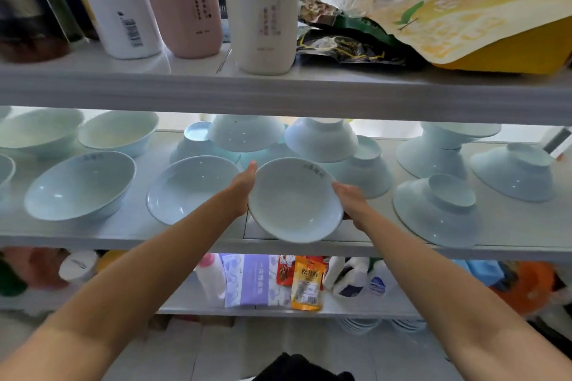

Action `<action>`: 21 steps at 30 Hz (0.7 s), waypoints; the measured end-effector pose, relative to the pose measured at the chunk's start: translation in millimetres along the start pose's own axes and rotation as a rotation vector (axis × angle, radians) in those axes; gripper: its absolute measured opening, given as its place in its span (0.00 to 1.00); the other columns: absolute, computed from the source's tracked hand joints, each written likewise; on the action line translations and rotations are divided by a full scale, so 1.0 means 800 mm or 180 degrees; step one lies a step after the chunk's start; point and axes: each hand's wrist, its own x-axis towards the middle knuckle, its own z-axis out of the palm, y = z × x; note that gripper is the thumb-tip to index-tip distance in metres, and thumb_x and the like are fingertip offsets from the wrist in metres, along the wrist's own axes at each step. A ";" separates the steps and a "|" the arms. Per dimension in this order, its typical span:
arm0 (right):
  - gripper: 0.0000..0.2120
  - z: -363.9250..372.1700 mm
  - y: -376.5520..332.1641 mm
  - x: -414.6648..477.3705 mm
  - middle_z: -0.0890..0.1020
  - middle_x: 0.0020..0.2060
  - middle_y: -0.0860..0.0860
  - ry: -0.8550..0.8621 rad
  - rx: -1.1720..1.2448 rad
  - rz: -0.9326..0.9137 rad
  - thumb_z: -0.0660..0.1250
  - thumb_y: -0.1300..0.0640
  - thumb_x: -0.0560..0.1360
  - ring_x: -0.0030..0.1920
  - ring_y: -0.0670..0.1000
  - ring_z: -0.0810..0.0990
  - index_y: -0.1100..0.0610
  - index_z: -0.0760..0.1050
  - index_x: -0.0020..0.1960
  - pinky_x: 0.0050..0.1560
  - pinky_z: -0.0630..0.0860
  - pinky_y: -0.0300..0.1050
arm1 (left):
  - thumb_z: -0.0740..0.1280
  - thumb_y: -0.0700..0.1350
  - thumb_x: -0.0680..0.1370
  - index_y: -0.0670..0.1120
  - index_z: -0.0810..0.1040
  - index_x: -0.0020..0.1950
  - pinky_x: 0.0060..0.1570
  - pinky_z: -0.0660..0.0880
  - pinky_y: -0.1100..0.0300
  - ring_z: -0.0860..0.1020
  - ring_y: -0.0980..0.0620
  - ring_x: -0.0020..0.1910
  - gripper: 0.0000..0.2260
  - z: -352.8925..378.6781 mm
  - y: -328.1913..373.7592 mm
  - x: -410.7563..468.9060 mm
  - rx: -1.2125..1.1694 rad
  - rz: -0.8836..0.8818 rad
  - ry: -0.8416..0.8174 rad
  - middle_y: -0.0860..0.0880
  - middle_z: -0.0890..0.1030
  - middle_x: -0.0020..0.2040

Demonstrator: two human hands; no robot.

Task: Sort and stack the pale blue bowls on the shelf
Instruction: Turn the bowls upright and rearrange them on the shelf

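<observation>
Your left hand (244,187) and right hand (350,198) clasp a pale blue bowl (294,199) by its rim, fingers behind it, bowl empty, tilted, above the middle shelf (93,241) front edge, grey rim print unreadable, upright bowl (192,189) left, upturned bowls (433,213) right.

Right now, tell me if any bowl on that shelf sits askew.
Yes: behind the held bowl, an overturned bowl leans tilted on other inverted bowls, heaped loosely rather than nested in a stack.
</observation>
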 end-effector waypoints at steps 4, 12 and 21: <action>0.17 0.006 0.002 0.004 0.80 0.45 0.60 0.0099 -0.0122 -0.0016 0.56 0.49 0.80 0.42 0.57 0.79 0.61 0.77 0.47 0.38 0.77 0.48 | 0.50 0.57 0.82 0.40 0.72 0.66 0.63 0.72 0.50 0.75 0.42 0.61 0.25 0.004 -0.003 -0.001 0.1083 0.0435 0.0167 0.40 0.75 0.63; 0.24 -0.002 -0.007 0.010 0.80 0.52 0.60 -0.0025 -0.0416 0.0272 0.49 0.47 0.81 0.54 0.61 0.79 0.63 0.75 0.57 0.60 0.75 0.59 | 0.50 0.57 0.82 0.39 0.67 0.70 0.67 0.67 0.46 0.70 0.39 0.66 0.27 0.011 -0.018 0.022 0.2594 0.0844 0.0197 0.38 0.72 0.67; 0.23 -0.011 -0.033 0.030 0.81 0.49 0.61 0.0446 -0.1229 -0.0237 0.49 0.48 0.81 0.50 0.62 0.79 0.60 0.77 0.44 0.56 0.76 0.57 | 0.50 0.51 0.84 0.39 0.74 0.59 0.64 0.65 0.51 0.71 0.39 0.64 0.20 0.028 0.012 0.024 0.2518 0.1433 0.0229 0.38 0.75 0.59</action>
